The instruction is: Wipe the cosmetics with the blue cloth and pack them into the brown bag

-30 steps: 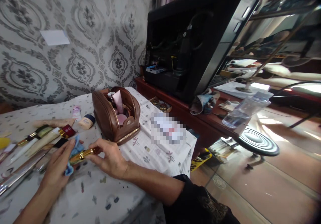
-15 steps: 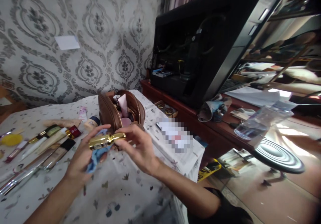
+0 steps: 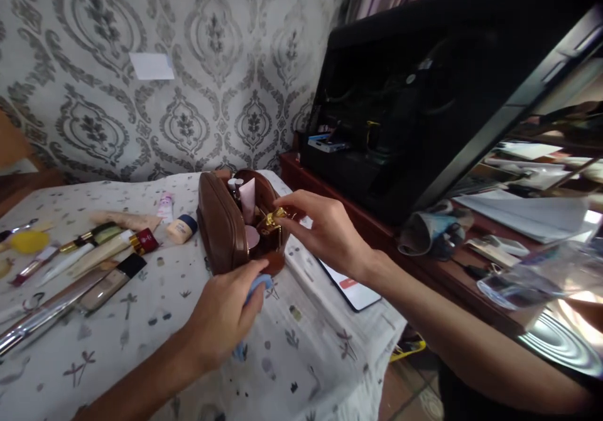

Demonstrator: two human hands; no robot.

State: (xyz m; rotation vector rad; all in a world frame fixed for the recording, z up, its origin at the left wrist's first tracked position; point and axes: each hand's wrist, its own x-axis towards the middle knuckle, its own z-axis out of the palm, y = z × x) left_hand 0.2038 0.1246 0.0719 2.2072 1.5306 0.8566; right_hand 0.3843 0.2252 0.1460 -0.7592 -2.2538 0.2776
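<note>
A brown makeup bag [image 3: 219, 232] stands unzipped on the patterned cloth. Inside show a pale pink tube [image 3: 247, 200], a round pink item [image 3: 252, 237] and some small white-capped containers. My right hand [image 3: 325, 223] pinches a shiny gold cosmetic bottle [image 3: 274, 217] at the bag's opening, its lower part hidden in the bag. Closed round a crumpled blue cloth [image 3: 260, 283], my left hand [image 3: 226, 314] rests its fingers against the bag's front brown flap [image 3: 276, 262].
Several cosmetics lie at the left, among them a foundation bottle [image 3: 106, 288], a jar with a dark lid [image 3: 181, 228] and a small pink tube [image 3: 165, 206]. Right of the bag is a phone [image 3: 355, 289]. A black computer case [image 3: 400, 107] and a clear plastic bottle [image 3: 532, 270] stand beyond.
My right hand has carried the gold bottle from my left hand to the bag's opening. The left hand has moved right, with the blue cloth, to the bag's front. The view has shifted.
</note>
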